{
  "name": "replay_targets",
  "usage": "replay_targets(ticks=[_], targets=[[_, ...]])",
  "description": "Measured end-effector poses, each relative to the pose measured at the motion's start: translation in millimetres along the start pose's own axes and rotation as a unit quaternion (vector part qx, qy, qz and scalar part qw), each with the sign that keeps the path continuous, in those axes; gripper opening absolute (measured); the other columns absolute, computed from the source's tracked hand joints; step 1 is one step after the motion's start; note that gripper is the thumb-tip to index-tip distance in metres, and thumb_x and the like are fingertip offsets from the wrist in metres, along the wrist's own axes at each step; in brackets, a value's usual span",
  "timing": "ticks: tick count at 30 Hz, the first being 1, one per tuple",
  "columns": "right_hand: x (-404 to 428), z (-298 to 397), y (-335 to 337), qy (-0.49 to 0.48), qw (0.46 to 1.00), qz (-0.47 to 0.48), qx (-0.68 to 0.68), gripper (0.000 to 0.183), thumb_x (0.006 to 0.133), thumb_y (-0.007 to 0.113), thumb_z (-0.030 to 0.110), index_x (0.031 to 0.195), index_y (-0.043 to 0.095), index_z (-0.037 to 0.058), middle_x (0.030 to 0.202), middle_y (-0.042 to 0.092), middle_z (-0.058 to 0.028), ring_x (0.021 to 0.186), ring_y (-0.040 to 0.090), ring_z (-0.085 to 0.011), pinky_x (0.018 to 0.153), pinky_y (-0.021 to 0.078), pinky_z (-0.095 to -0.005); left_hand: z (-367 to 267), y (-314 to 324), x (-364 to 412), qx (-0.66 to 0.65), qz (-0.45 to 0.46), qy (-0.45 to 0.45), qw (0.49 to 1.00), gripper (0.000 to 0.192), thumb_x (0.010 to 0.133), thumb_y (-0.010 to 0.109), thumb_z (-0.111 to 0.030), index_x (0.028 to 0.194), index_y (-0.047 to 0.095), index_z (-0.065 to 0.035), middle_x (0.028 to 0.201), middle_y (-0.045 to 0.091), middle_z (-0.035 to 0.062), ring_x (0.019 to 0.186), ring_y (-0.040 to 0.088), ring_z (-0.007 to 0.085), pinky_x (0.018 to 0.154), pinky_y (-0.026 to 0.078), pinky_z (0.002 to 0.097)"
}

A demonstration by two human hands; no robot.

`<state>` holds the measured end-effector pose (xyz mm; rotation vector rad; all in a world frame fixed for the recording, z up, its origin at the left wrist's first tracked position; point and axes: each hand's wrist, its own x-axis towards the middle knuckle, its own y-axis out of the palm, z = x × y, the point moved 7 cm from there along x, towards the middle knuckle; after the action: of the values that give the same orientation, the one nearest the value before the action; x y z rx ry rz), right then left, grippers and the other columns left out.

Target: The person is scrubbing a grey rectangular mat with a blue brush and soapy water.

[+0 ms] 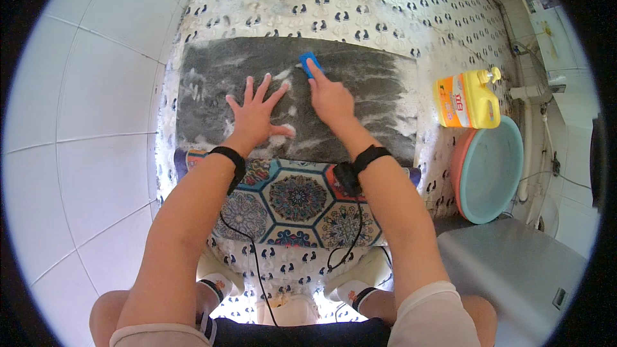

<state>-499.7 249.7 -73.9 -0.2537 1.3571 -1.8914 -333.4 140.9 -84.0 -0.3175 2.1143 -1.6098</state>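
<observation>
A dark grey mat point(356, 86), streaked with white foam, lies on the patterned floor before me. Its near part is folded over and shows a colourful hexagon-patterned face point(299, 197). My left hand point(255, 115) presses on the dark surface, fingers spread, with foam at the fingertips and thumb. To its right, my right hand point(331, 99) grips a small blue brush or scrubber point(311, 64) against the mat, index finger stretched along its top. The underside of the blue tool is hidden. Both wrists wear black bands with cables.
A yellow detergent jug point(466, 99) with a pump top lies right of the mat. Beside it a teal basin point(491, 171), with a reddish one behind, leans near pipes. A grey metallic box point(511, 255) stands at the lower right. A tiled wall point(106, 86) rises on the left.
</observation>
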Motion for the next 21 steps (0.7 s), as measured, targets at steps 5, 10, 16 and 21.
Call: replay_targets(ticks=[5,10,16,21], targets=[[25.4,-203.4,-75.9,0.131,0.975,-0.177,0.041,0.047,0.105,0.046,0.034,0.15,0.047,0.0241,0.1,0.074,-0.0218,0.09,0.07,-0.0463,0.075,0.0549,-0.0564,-8.3,-3.0,7.4,-0.006,0.006,0.01,1.0,0.119,0.057,0.081,-0.075,0.159,0.029,-0.0442,0.172,0.013,0.0036,0.156,0.008,0.0449,0.101,0.016,0.0896],[19.7,-190.8,-60.4,0.111,0.974,-0.197,-0.011,0.05,0.105,0.047,0.034,0.154,0.042,0.0275,0.092,0.072,-0.0276,0.082,0.069,-0.0468,0.072,0.0541,-0.0577,-11.9,-2.0,8.7,0.002,0.019,0.0,1.0,0.122,0.055,0.082,-0.075,0.16,0.028,-0.0435,0.172,0.012,0.0038,0.156,0.008,0.0447,0.101,0.016,0.0893],[7.6,-111.3,-48.5,0.039,0.995,-0.045,-0.082,0.047,0.106,0.044,0.037,0.153,0.04,0.0392,0.09,0.071,-0.0277,0.08,0.068,-0.048,0.072,0.0541,-0.0577,-1.1,1.5,3.7,-0.005,0.015,-0.002,1.0,0.12,0.057,0.082,-0.073,0.16,0.028,-0.0435,0.172,0.012,0.0044,0.156,0.007,0.0448,0.101,0.016,0.0896],[-9.1,-263.4,-90.6,0.066,0.941,-0.331,-0.013,0.048,0.106,0.04,0.038,0.154,0.042,0.0308,0.083,0.071,-0.0251,0.073,0.068,-0.0453,0.067,0.0535,-0.0559,-13.5,-2.0,9.9,-0.007,0.019,0.014,1.0,0.12,0.058,0.084,-0.07,0.16,0.027,-0.0428,0.172,0.01,0.0043,0.156,0.006,0.046,0.101,0.015,0.0904]])
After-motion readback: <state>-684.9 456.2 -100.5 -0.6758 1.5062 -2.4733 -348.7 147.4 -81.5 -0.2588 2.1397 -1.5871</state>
